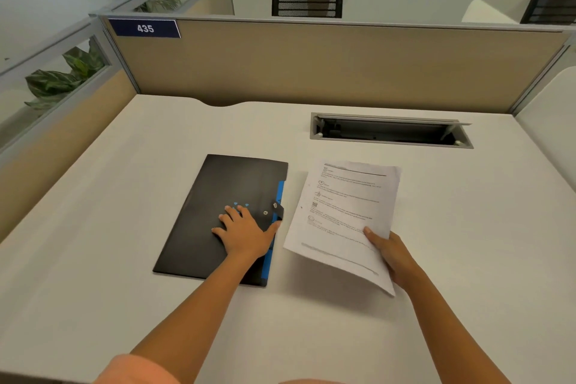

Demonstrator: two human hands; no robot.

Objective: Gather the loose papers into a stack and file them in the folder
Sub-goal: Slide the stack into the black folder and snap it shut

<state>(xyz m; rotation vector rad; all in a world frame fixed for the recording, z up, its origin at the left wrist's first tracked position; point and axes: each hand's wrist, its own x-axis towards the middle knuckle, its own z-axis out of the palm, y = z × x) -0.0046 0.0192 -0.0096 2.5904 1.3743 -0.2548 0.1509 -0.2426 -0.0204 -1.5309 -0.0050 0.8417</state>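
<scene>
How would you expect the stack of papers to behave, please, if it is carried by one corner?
Probably floppy: the papers, held by the right hand at the near right corner, seem to sag along the near edge. Likely light, since one hand lifts them off the desk. The loose sheets may fan or slip apart.

Folder and papers side by side on the table.

Folder (215, 212) lying closed and flat on the table (93, 259), left of the papers (343, 212); left hand (246, 234) flat on the folder, right hand (392, 256) at the papers' near right corner, near edge raised off the table. Behind the papers, a cable tray (391, 131) sunk in the table; behind that, a partition (311, 65), number plate (145, 29) at its upper left.
</scene>
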